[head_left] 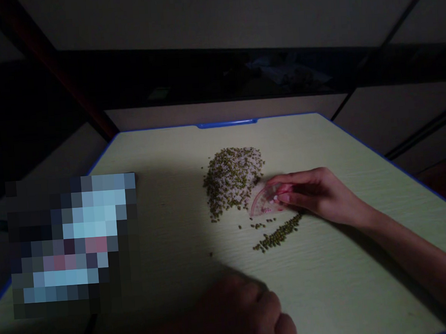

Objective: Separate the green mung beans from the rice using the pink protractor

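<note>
My right hand (316, 196) pinches a clear protractor (261, 203) with pink markings between thumb and fingers. Its curved edge touches or nearly touches the lower right of a pile of white rice grains mixed with green mung beans (233, 176). Just below the protractor, a slanting row of mung beans (277, 235) lies apart from the pile, with a few stray beans between. My left hand (251, 307) rests in shadow at the near edge of the table, fingers curled into a fist. Nothing sticks out of it.
The pale green table (164, 201) has a blue rim and a blue handle (227, 123) at its far side. On the left, a blurred-out, pixelated object (92, 217) lies on the tabletop. Dark cabinet panels (212, 15) stand behind. Lighting is dim.
</note>
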`<state>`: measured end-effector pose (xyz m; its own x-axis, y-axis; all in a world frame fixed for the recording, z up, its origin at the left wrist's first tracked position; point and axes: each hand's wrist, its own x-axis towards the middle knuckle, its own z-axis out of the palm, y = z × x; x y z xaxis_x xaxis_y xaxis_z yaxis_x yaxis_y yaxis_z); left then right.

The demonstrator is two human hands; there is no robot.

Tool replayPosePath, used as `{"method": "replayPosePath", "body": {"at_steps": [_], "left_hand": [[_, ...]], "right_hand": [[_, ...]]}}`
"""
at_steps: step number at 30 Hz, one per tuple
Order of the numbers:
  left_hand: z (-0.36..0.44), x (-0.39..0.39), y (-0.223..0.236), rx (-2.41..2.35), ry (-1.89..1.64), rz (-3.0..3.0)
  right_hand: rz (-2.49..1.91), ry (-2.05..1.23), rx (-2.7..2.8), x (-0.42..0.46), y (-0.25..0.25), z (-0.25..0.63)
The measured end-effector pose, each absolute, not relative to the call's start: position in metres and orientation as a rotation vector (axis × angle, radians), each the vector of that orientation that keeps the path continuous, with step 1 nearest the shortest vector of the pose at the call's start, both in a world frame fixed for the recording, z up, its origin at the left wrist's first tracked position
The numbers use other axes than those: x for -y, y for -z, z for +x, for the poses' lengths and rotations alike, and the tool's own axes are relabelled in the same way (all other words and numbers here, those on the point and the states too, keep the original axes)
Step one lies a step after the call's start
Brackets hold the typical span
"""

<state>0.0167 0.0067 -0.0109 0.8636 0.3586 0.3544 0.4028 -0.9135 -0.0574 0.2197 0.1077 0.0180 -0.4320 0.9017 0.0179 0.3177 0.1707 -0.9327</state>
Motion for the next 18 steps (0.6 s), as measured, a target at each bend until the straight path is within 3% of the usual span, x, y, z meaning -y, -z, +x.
{"method": "replayPosePath", "body": {"at_steps": [5, 18], "left_hand": [[0.0162, -0.0068, 0.0092, 0.563, 0.406, -2.945], [0.0175, -0.0058, 0.0166, 0.645, 0.640, -2.847]], "right_hand": [[-1.132, -1.235, 1.837, -0.1058, -0.0195, 0.2140], [-1.302, -1.200, 1.669, -0.1094, -0.0164, 0.2220]]}}
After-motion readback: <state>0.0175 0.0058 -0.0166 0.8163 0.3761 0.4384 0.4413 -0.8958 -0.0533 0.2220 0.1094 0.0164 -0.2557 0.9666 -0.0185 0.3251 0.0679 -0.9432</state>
